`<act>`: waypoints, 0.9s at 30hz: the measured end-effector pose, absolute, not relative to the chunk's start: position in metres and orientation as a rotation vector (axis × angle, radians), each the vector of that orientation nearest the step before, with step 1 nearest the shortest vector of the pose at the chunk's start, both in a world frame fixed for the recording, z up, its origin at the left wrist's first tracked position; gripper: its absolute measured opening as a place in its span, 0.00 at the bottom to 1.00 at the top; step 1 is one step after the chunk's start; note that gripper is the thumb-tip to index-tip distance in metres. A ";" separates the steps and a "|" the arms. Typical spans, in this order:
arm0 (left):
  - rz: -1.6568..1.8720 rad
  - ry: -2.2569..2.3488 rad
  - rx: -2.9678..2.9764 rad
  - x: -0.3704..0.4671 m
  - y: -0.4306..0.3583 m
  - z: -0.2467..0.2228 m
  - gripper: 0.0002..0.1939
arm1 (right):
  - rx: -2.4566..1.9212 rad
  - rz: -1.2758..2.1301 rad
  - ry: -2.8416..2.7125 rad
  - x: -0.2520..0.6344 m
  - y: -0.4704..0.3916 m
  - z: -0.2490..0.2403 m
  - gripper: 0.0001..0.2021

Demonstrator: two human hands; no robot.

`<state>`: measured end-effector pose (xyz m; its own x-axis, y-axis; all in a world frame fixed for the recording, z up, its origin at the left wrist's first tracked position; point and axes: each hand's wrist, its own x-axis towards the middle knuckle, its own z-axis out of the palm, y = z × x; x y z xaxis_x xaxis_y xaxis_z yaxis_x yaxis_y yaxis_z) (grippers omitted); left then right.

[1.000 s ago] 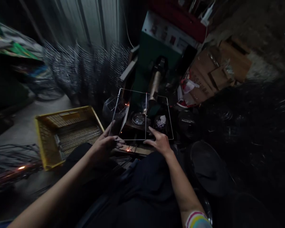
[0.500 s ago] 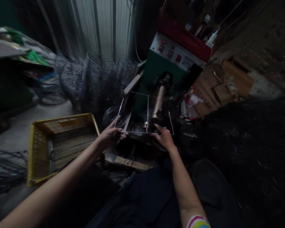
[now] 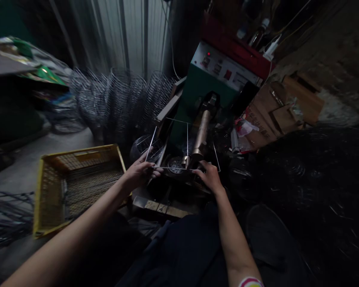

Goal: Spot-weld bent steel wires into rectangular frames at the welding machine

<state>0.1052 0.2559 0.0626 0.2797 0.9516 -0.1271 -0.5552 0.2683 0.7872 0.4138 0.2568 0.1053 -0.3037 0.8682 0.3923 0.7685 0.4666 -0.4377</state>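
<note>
A thin wire frame (image 3: 187, 145), roughly rectangular with a crossbar, lies across the front of a green and red machine (image 3: 215, 67). Its near left part is pinched in my left hand (image 3: 143, 168), some fingers spread below the wire. The fingers of my right hand (image 3: 208, 173) grip the same near wire further right, beside the machine's electrode tip. A copper-coloured cylinder (image 3: 202, 133) of the machine reaches down toward the near wire, and a small metal fitting (image 3: 185, 160) sits just left of its lower end. Behind the near wire is a round dish (image 3: 176, 165) of small shiny pieces.
On the left stands a yellow crate (image 3: 38, 195) with wire rods in it. Stacked wire rings (image 3: 121, 95) line the corrugated wall. A cardboard box (image 3: 259, 123) is right of the machine; a bench edge (image 3: 164, 208) lies before my lap.
The view has shifted slightly, so the machine and crate appear a little displaced. Both hands keep their hold on the wire frame, which remains in nearly the same place at the cylinder.
</note>
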 end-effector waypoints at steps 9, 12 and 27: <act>1.139 0.680 0.726 0.105 0.259 0.059 0.50 | -1.516 0.126 -1.800 0.452 0.257 0.094 0.22; 1.133 0.691 0.722 0.108 0.262 0.060 0.52 | -1.730 0.332 -1.481 0.470 0.262 0.093 0.20; 0.997 0.693 0.714 0.044 0.154 0.053 0.33 | -1.612 1.288 -1.008 0.468 -0.029 0.025 0.24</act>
<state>0.0445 0.1542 0.0530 0.3767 0.9078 -0.1844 -0.4894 0.3640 0.7925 0.4682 -0.0292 0.0252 0.1562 0.9323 -0.3263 0.0928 -0.3427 -0.9348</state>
